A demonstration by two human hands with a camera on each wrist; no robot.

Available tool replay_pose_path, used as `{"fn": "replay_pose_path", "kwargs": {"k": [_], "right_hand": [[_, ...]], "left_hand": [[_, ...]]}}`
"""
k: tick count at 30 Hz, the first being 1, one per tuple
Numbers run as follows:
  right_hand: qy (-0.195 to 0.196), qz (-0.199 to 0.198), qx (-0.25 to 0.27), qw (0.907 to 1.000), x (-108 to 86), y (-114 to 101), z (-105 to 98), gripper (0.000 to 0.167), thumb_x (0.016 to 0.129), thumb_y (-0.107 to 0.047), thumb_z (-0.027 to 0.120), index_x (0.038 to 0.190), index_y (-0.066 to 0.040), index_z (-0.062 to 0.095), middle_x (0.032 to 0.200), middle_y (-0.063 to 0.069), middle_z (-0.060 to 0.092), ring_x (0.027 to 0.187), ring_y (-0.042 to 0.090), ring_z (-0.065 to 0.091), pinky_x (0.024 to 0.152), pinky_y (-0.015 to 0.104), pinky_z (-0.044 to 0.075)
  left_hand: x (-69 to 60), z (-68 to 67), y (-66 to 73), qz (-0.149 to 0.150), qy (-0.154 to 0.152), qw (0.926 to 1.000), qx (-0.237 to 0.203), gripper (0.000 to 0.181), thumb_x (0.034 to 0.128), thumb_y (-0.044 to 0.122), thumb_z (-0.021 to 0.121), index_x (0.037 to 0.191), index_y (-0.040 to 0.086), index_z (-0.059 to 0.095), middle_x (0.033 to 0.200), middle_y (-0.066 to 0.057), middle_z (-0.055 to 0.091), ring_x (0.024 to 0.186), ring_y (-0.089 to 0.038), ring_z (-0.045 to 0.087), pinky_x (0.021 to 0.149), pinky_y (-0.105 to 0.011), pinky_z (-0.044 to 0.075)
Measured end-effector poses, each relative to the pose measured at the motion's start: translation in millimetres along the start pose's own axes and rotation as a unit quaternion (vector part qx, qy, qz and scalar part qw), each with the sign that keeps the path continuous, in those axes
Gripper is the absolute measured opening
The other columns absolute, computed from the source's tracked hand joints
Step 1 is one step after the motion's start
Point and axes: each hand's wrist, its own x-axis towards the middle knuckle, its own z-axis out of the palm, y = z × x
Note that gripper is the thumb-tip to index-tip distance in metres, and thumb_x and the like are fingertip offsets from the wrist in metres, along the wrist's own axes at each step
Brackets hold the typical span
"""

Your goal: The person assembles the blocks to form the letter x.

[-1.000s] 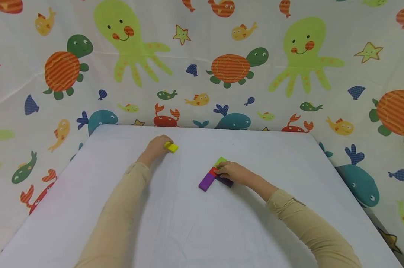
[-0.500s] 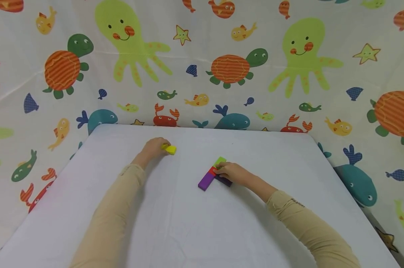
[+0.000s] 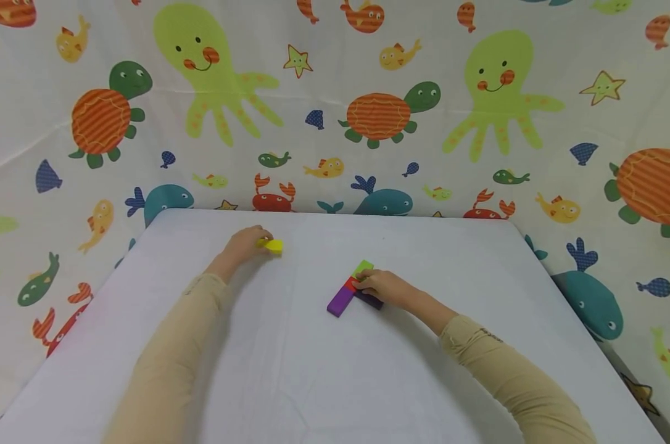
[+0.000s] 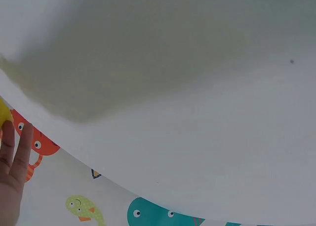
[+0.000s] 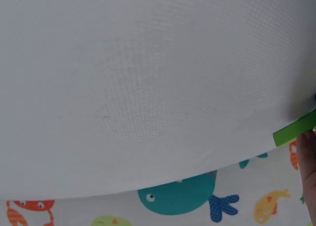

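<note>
In the head view my left hand [image 3: 244, 245] pinches a yellow block [image 3: 274, 247] at the back left of the table, partly covered by my fingertips. The left wrist view catches only an edge of the yellow block [image 4: 4, 113] beside two fingers. My right hand [image 3: 390, 288] is at a group of flat blocks near the middle, its curled fingers and thumb gripping the green block [image 3: 363, 266]. A red block [image 3: 350, 284] touches the green one, followed in line by a purple block [image 3: 341, 301]. A dark block [image 3: 370, 300] lies partly under the right hand.
The blocks lie on a table with a white cover [image 3: 290, 370]. Behind it hangs a white cloth [image 3: 313, 148] printed with sea animals, which also runs down both sides. The table's back edge is just beyond the left hand.
My left hand has moved a little to the left with the yellow block, which has turned slightly. The right hand and the blocks by it have hardly moved.
</note>
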Motion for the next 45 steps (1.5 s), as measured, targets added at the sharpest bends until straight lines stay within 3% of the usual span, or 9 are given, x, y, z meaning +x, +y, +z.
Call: {"fn": "replay_pose_path", "kwargs": {"k": [11, 20, 31, 45], "right_hand": [[-0.001, 0.002, 0.001, 1.0, 0.7, 0.0, 0.2, 0.025, 0.09, -0.007, 0.061, 0.113, -0.002, 0.068, 0.123, 0.016, 0.062, 0.116, 0.03, 0.059, 0.094, 0.036, 0.05], [0.002, -0.011, 0.004, 0.9999, -1.1, -1.3, -0.6, 0.023, 0.089, -0.006, 0.061, 0.111, 0.0, 0.068, 0.119, 0.016, 0.063, 0.113, 0.03, 0.06, 0.092, 0.035, 0.051], [0.002, -0.01, 0.004, 0.9999, 0.4, -1.2, -0.9, 0.025, 0.089, -0.004, 0.061, 0.113, 0.0, 0.067, 0.12, 0.016, 0.063, 0.113, 0.029, 0.06, 0.092, 0.034, 0.051], [0.008, -0.006, 0.001, 0.9999, 0.4, -2.0, -0.4, 0.024, 0.09, -0.005, 0.06, 0.112, 0.001, 0.068, 0.119, 0.017, 0.063, 0.113, 0.03, 0.06, 0.093, 0.036, 0.05]], "left_hand": [[-8.3, -10.5, 2.9, 0.006, 0.02, 0.9993, 0.032, 0.037, 0.0856, 0.025, 0.069, 0.111, -0.001, 0.065, 0.106, -0.019, 0.065, 0.097, -0.033, 0.053, 0.09, -0.047, 0.045], [-11.7, -12.6, 12.8, 0.013, 0.005, 0.9998, 0.011, 0.036, 0.084, 0.021, 0.071, 0.11, -0.003, 0.065, 0.104, -0.018, 0.066, 0.094, -0.03, 0.057, 0.091, -0.044, 0.047], [-16.3, -6.2, 18.4, 0.05, 0.01, 0.9987, 0.001, 0.038, 0.0808, 0.02, 0.074, 0.109, -0.005, 0.066, 0.103, -0.018, 0.068, 0.094, -0.03, 0.06, 0.089, -0.044, 0.048], [-16.8, 1.3, 24.2, 0.039, -0.005, 0.9989, -0.024, 0.038, 0.0799, 0.012, 0.074, 0.112, -0.006, 0.064, 0.11, -0.02, 0.066, 0.104, -0.033, 0.058, 0.098, -0.045, 0.044]]}}
